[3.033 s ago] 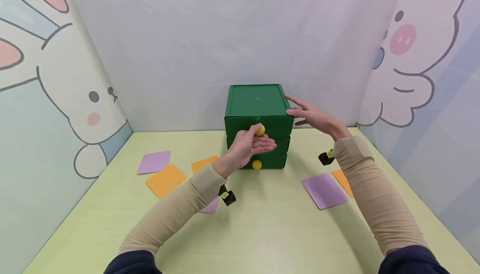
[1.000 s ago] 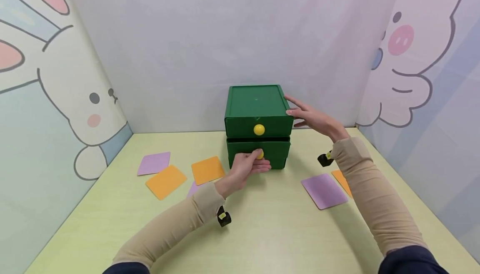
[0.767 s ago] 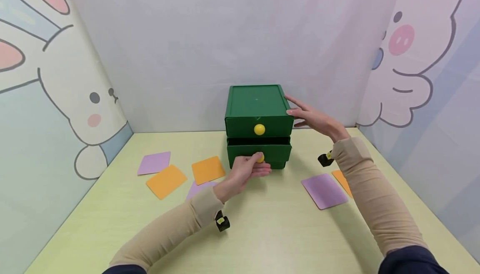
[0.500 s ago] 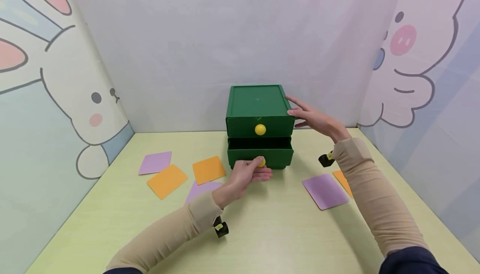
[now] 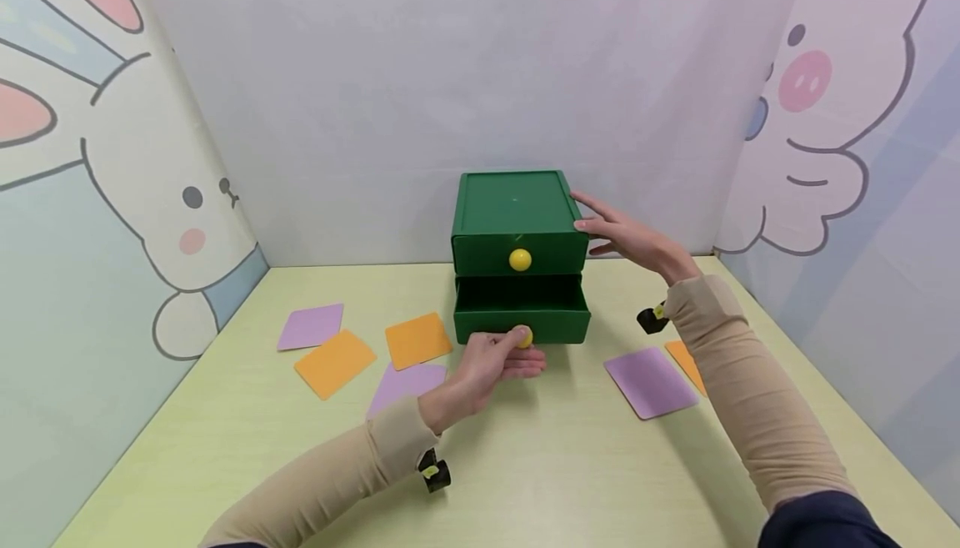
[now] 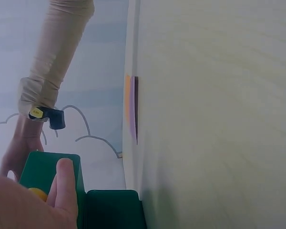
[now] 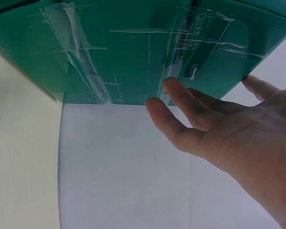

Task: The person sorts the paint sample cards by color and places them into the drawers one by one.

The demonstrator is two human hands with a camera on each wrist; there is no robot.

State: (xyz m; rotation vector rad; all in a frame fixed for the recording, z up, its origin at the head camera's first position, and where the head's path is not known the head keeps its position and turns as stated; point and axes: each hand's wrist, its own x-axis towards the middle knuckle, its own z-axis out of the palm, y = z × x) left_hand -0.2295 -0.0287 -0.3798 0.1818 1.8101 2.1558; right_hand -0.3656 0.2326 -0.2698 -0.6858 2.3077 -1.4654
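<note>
The lower drawer front slides further out than half a second ago, and the left hand has drawn back with it, fingers pinching the lower yellow round knob. The right hand lies flat with straight fingers against the right side of the small green plastic drawer chest, bracing it at the back of the pale green worktop. That lower green drawer looks about half open; the top drawer stays closed. Orange and purple square cards lie untouched alongside.
</note>
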